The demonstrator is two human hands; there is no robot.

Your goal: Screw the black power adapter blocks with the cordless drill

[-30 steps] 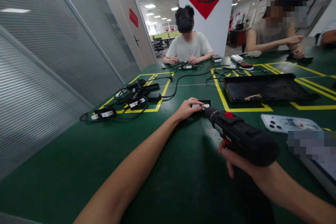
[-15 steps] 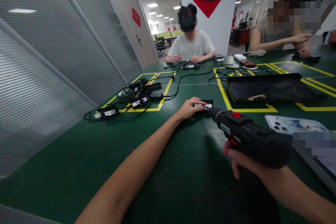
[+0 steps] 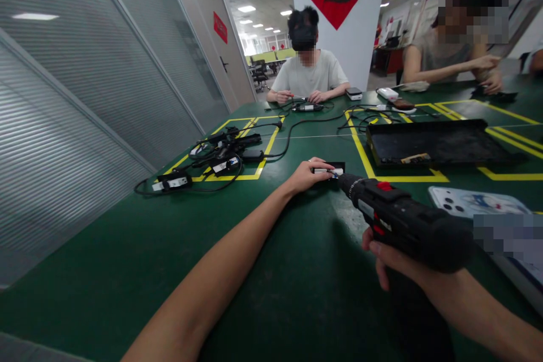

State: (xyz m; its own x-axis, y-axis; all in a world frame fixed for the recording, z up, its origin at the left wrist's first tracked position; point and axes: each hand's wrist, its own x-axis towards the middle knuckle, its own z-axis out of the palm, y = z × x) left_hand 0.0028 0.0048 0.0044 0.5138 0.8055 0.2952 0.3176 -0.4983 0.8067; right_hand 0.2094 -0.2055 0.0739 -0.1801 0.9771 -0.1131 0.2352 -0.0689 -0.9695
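Note:
My left hand (image 3: pixel 306 175) reaches far out over the green table (image 3: pixel 106 271) and grips a small black adapter with a white label (image 3: pixel 331 169), holding it down with closed fingers. My right hand (image 3: pixel 396 263) is wrapped round the grip of a black electric screwdriver with red buttons (image 3: pixel 403 220). The tool's tip rests at the adapter's near right end, close to my left fingertips.
A pile of black adapters and cables (image 3: pixel 212 158) lies in a yellow-taped square at the left. A black tray (image 3: pixel 436 144) sits to the right, with a phone (image 3: pixel 466 201) in front of it. Two people sit across the table, their hands busy with small parts.
The view shifted slightly between one second ago and half a second ago. My hands, the adapter and the screwdriver keep the same hold and position since.

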